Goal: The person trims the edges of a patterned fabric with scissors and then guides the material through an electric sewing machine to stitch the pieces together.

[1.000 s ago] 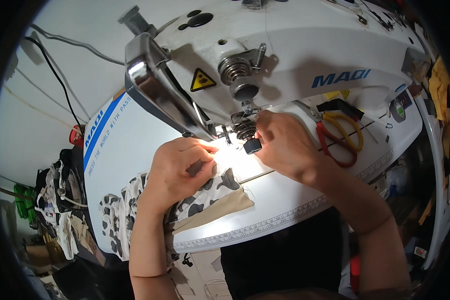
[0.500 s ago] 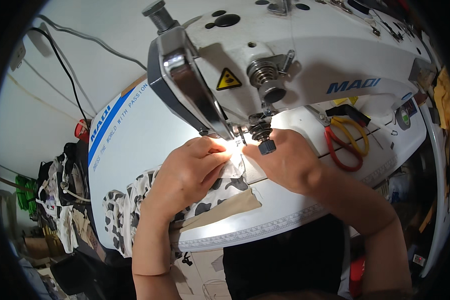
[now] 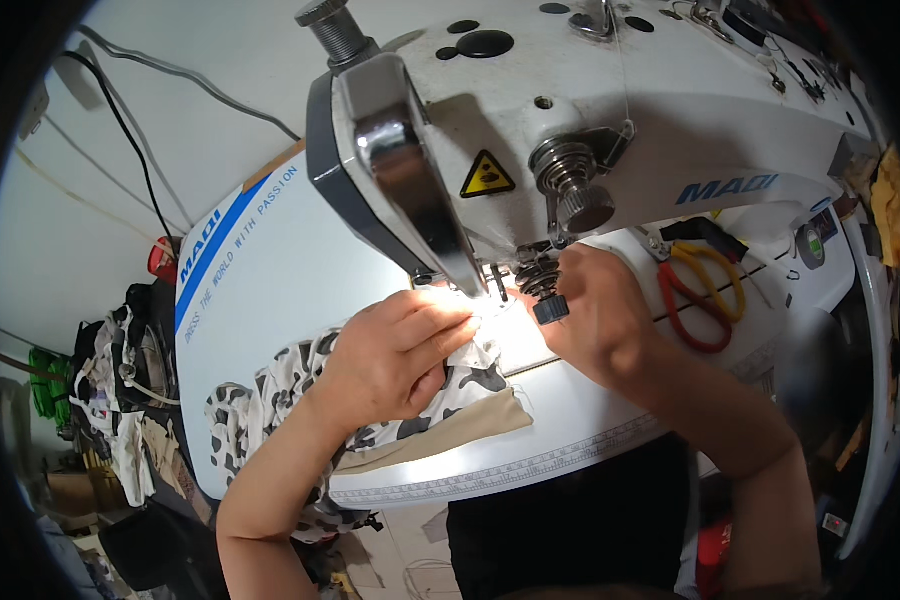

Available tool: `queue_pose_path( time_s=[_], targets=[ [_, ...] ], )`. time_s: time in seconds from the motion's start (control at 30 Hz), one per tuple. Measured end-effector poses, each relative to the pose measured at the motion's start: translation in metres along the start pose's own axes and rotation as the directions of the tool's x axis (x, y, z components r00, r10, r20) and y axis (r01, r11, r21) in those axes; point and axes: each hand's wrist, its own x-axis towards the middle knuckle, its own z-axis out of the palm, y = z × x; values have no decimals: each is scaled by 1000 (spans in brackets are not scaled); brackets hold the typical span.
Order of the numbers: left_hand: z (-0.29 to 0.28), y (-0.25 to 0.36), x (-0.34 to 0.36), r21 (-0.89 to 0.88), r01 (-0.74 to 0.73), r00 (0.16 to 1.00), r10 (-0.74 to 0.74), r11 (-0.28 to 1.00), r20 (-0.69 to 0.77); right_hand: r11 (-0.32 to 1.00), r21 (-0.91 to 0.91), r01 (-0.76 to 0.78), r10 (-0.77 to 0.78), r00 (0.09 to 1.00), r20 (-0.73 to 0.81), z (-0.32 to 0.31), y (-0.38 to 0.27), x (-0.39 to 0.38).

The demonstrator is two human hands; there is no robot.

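Observation:
A white sewing machine (image 3: 530, 120) stands over the work, its lamp glaring on the needle area. My left hand (image 3: 395, 350) is closed, thumb and fingers pinching the edge of a white cloth with dark cow-like spots (image 3: 480, 378) just in front of the presser foot (image 3: 498, 283). A tan strip of cloth (image 3: 450, 437) lies along the near side of the spotted cloth. My right hand (image 3: 605, 320) is curled just right of the needle, partly behind the tension knob (image 3: 550, 308). Its fingertips are hidden, and I cannot make out what they hold.
Scissors with red and yellow handles (image 3: 698, 300) lie right of my right hand, beside a pointed tool (image 3: 755, 280). A printed ruler (image 3: 470, 487) runs along the table's front edge. Clothes (image 3: 120, 370) hang off to the left.
My left elbow has swung outward to the left, and the left hand has tilted over the cloth. The right hand has drawn slightly right and back. The view has shifted a little.

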Motion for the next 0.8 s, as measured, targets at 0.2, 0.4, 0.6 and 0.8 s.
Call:
queue_pose_path(
  time_s=[0.2,0.4,0.6,0.8],
  targets=[
    [-1,1,3,-14,-23,999,24,1000,41,982,128,-138,125,987,102,-7,-5,0],
    [-3,0,3,-31,-75,997,76,997,31,981,192,-30,23,999,40,1,2,-7],
    [-2,0,3,-15,-94,995,94,995,17,941,37,335,-335,942,-5,5,13,-12],
    [-4,-2,7,-18,-166,986,165,986,-38,890,-170,423,-444,888,-117,5,8,-13]
  ],
)
